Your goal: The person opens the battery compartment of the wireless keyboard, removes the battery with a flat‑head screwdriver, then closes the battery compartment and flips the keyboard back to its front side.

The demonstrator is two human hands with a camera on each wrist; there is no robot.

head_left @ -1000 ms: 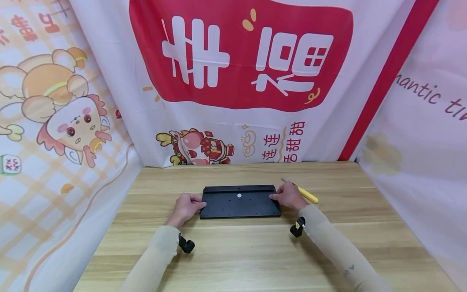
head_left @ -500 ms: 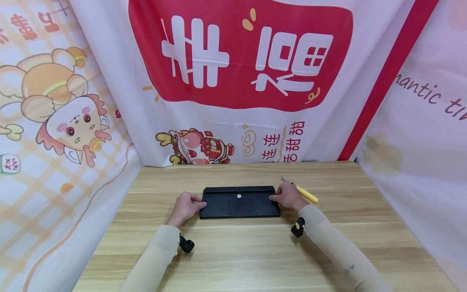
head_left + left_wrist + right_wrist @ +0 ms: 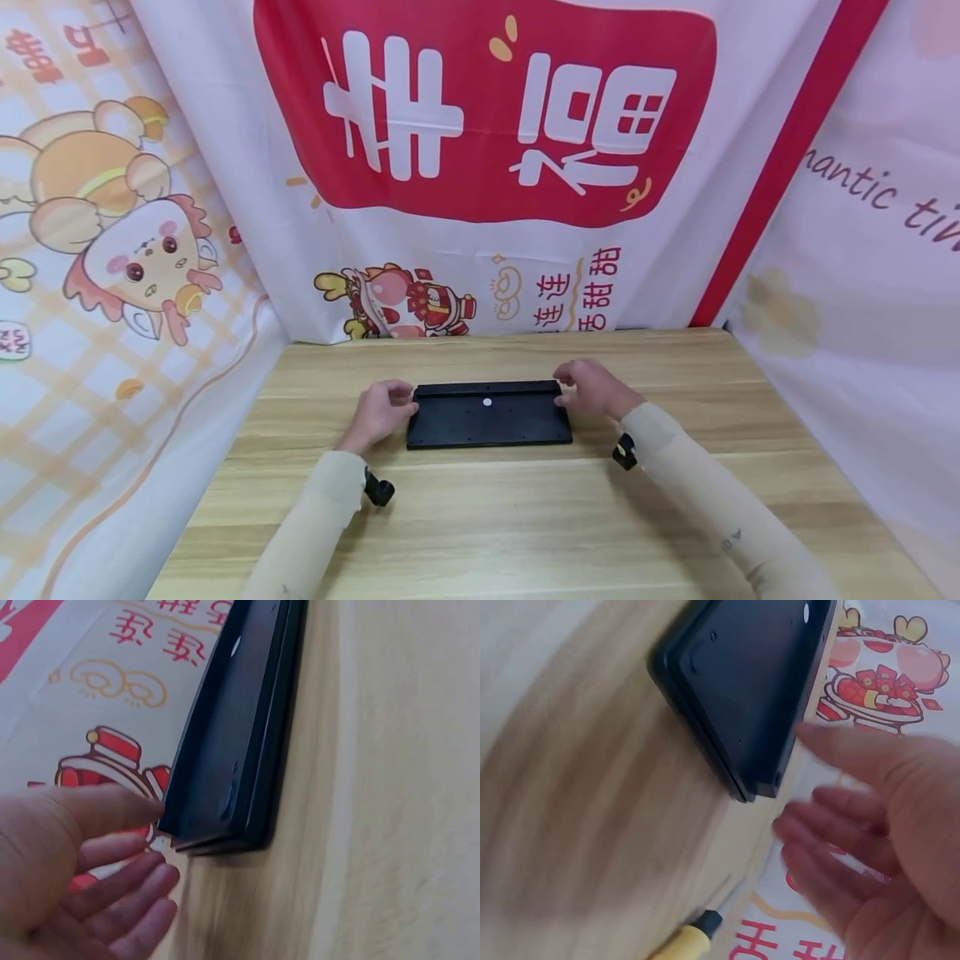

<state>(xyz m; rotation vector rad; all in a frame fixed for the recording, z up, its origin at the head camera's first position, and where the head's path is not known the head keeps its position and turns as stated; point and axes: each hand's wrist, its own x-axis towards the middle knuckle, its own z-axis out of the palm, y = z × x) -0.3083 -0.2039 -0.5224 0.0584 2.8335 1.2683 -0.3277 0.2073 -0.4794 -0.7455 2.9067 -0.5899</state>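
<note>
A flat black keyboard (image 3: 489, 425) lies with its underside up on the table, showing a raised ridge along its far side, small screw holes and a round white dot. At its left end is my left hand (image 3: 377, 413), fingers loosely spread, the thumb tip right at the edge in the left wrist view. My right hand (image 3: 597, 392) hovers by the far right corner with its fingers apart and nothing between them. The right wrist view shows a screwdriver (image 3: 688, 942) with a yellow handle on the table; the right hand and forearm hide it in the head view.
The wooden table (image 3: 480, 525) ends at a hanging white and red printed cloth (image 3: 487, 242) at the back. More printed cloth stands along the left and right sides. A small black camera is strapped to each wrist.
Both hands have let go of the keyboard's ends and their fingers have spread. The right hand has risen slightly and moved away, now covering the screwdriver. The keyboard stays in place.
</note>
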